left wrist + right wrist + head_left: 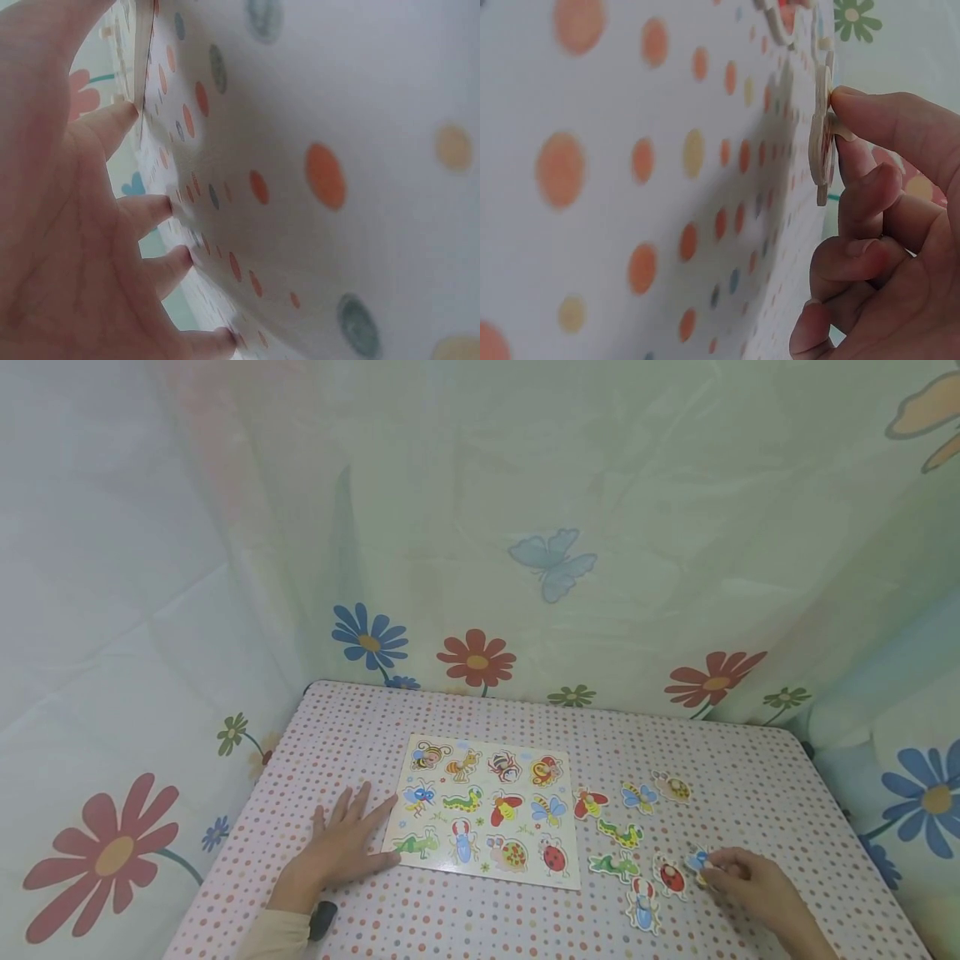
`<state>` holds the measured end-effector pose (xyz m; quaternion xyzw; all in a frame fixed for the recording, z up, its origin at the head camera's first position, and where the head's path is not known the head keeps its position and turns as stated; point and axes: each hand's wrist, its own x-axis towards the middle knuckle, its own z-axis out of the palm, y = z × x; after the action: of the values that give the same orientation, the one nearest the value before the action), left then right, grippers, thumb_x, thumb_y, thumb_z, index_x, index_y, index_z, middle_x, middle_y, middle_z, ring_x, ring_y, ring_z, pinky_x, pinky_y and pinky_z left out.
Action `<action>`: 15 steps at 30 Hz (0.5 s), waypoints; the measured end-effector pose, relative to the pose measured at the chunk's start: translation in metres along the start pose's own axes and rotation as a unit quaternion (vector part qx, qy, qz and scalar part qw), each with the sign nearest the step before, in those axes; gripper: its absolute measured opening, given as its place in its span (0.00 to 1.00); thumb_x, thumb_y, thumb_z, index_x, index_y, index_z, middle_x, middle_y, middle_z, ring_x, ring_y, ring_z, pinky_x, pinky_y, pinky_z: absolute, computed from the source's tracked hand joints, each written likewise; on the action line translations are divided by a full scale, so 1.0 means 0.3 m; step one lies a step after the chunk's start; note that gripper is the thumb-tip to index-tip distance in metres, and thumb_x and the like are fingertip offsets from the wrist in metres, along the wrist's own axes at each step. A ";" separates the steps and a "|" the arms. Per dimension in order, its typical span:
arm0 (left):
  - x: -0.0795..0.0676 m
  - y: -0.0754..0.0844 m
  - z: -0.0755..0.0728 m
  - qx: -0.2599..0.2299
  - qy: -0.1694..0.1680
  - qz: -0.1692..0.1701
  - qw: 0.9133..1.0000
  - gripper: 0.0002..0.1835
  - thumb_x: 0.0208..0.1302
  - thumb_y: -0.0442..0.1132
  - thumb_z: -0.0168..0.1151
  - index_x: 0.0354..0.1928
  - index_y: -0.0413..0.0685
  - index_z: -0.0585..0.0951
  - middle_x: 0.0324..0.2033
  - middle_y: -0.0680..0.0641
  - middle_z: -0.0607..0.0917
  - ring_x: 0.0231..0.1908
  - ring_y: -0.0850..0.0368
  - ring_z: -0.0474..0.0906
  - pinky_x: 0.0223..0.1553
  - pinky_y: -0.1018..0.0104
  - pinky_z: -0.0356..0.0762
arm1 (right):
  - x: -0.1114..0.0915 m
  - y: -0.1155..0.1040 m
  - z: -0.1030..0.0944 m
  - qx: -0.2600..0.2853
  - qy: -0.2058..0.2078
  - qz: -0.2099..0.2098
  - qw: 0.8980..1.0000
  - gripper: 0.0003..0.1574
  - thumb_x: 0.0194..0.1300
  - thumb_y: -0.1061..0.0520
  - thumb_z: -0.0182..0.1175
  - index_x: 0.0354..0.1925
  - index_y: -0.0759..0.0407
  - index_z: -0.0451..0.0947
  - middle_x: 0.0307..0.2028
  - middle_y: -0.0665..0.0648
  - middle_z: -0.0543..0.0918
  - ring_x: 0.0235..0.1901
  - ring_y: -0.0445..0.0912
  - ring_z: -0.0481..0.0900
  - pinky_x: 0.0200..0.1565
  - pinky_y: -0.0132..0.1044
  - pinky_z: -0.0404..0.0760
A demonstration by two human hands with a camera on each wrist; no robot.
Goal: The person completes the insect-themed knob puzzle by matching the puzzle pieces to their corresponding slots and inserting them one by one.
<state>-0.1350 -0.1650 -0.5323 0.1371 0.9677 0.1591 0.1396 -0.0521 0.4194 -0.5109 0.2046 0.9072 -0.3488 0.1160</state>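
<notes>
My right hand pinches a small wooden puzzle piece with a blue insect between thumb and fingers, at the right side of the table. In the right wrist view the piece stands edge-on close over the dotted cloth, a small knob on its face at the fingertips. My left hand rests on the cloth with fingers spread, beside the left edge of a puzzle board. Fingertips touch that edge. The board carries three rows of colourful bug pictures.
Between board and right hand lie loose pieces: a red-winged bug, a dragonfly, a snail, a caterpillar, a grasshopper, a ladybug and a blue beetle. A flowered curtain hangs behind the table.
</notes>
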 end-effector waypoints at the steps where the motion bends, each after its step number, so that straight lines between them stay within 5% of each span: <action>1: 0.000 0.000 0.001 0.001 0.000 0.000 1.000 0.50 0.55 0.73 0.63 0.78 0.66 0.60 0.78 0.39 0.47 0.75 0.31 0.38 0.64 0.21 0.32 | -0.001 -0.007 0.000 -0.001 0.001 -0.008 1.000 0.35 0.63 0.45 0.68 0.52 0.74 0.75 0.24 0.53 0.72 0.25 0.47 0.69 0.23 0.36 0.70; 15: 0.002 -0.005 0.003 0.001 -0.003 0.000 1.000 0.50 0.56 0.73 0.62 0.78 0.66 0.59 0.78 0.39 0.46 0.75 0.32 0.37 0.64 0.21 0.32 | 0.002 -0.140 0.041 0.004 -0.012 -0.067 0.998 0.29 0.64 0.47 0.68 0.51 0.69 0.78 0.27 0.53 0.78 0.27 0.47 0.73 0.25 0.36 0.73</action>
<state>-0.1357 -0.1659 -0.5338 0.1373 0.9675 0.1577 0.1423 -0.0708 0.3829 -0.4956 0.1394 0.9162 -0.3616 0.1022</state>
